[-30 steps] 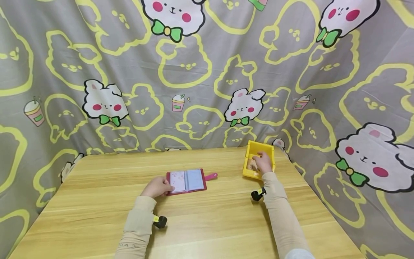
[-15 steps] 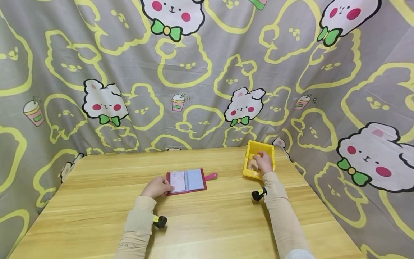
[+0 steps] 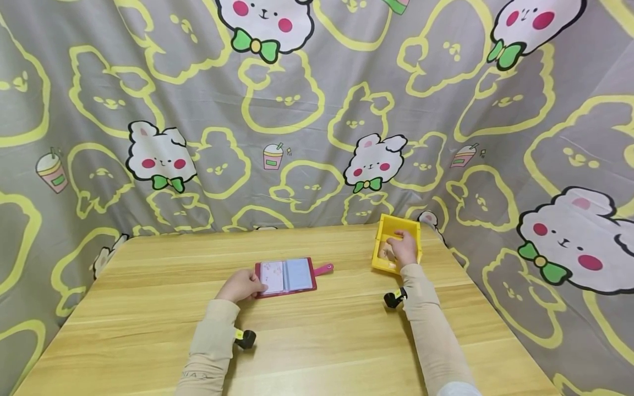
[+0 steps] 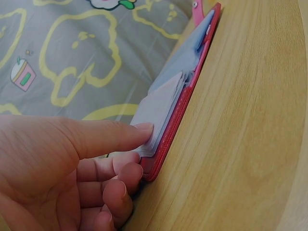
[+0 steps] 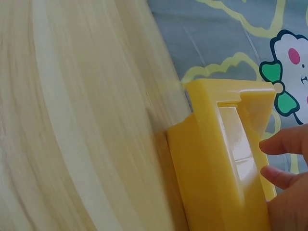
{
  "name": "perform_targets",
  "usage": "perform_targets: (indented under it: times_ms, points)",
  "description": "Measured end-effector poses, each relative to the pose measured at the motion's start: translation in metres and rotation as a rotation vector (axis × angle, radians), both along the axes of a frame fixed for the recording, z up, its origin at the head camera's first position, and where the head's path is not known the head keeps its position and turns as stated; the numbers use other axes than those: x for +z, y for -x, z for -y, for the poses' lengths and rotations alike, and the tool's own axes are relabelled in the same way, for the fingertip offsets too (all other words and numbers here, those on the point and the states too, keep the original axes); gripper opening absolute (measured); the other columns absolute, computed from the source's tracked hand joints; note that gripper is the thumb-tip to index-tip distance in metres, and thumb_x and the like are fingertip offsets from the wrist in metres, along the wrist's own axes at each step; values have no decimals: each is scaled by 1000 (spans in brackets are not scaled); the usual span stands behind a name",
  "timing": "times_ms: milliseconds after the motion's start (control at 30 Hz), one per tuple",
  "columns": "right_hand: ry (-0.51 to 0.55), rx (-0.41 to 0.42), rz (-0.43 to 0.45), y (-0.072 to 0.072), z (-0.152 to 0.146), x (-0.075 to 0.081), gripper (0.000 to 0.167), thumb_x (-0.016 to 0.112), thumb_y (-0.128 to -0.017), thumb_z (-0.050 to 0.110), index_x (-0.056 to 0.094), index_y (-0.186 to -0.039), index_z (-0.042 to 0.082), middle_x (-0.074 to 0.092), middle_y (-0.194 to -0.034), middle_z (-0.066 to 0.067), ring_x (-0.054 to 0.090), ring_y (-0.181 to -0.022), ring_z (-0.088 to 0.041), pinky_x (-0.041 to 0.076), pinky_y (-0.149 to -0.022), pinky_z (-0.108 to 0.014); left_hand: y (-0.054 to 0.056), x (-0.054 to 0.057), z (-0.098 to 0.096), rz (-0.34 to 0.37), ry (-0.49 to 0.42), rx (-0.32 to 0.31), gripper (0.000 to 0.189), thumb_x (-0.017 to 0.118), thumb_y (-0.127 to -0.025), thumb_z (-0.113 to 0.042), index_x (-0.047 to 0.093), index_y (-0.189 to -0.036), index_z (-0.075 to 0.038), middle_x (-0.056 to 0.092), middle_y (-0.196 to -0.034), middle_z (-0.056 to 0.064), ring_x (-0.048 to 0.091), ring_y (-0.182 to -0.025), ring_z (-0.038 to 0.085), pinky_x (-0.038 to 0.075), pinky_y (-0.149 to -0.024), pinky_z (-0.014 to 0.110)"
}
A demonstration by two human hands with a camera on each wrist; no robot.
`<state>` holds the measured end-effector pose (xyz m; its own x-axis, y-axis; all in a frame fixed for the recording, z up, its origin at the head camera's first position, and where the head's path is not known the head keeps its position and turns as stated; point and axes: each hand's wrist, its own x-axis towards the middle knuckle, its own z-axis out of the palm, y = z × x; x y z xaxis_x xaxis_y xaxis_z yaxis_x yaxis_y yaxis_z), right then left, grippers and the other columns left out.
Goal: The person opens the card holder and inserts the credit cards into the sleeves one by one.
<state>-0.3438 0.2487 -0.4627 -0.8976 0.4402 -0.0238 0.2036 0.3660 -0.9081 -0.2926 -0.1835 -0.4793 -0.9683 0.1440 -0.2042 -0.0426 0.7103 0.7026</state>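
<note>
A red card holder (image 3: 300, 274) lies spread open on the table, with clear sleeves, a pale patterned page on the left and a bluish one on the right. My left hand (image 3: 241, 285) pinches its lower left corner. In the left wrist view the thumb (image 4: 137, 134) presses on the pale page and curled fingers sit at the cover's edge. My right hand (image 3: 405, 249) reaches into a yellow bin (image 3: 398, 224) at the back right. Thumb and a finger (image 5: 281, 142) stand apart in the right wrist view, with nothing visible between them. The other fingertips are hidden.
Something flat and beige (image 3: 384, 251) lies inside the bin. A pink snap strap (image 3: 324, 269) sticks out from the card holder's right side. Behind the wooden table (image 3: 307, 346) hangs a grey curtain (image 3: 317, 181) printed with cartoon rabbits.
My right hand shifts very slightly inside the yellow bin. The left hand and the card holder stay where they were.
</note>
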Motion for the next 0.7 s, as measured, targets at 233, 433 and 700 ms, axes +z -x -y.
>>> perform_targets:
  times_ms: [233, 433, 700]
  points:
    - [38, -5, 28, 1, 0, 3, 52, 54, -91, 11, 44, -140, 0, 42, -147, -22, 48, -92, -24, 42, -84, -34, -1, 5, 0, 21, 4, -12, 26, 73, -84, -21, 56, -68, -10, 56, -65, 1, 47, -55, 13, 35, -54, 25]
    - [123, -7, 24, 3, -3, 1, 54, 54, -91, 10, 41, -143, 1, 38, -148, -23, 47, -75, -13, 42, -67, -24, 0, 2, -1, 12, 14, 1, 26, 74, -83, -22, 56, -70, -9, 56, -66, 2, 47, -56, 14, 36, -54, 26]
    - [198, 27, 25, 5, -6, -6, 68, 49, -78, -12, 36, -144, -5, 51, -122, -23, 44, -61, -12, 39, -51, -23, -1, 1, -1, 8, 21, 5, 27, 74, -84, -23, 56, -70, -9, 56, -66, 2, 47, -56, 14, 36, -54, 26]
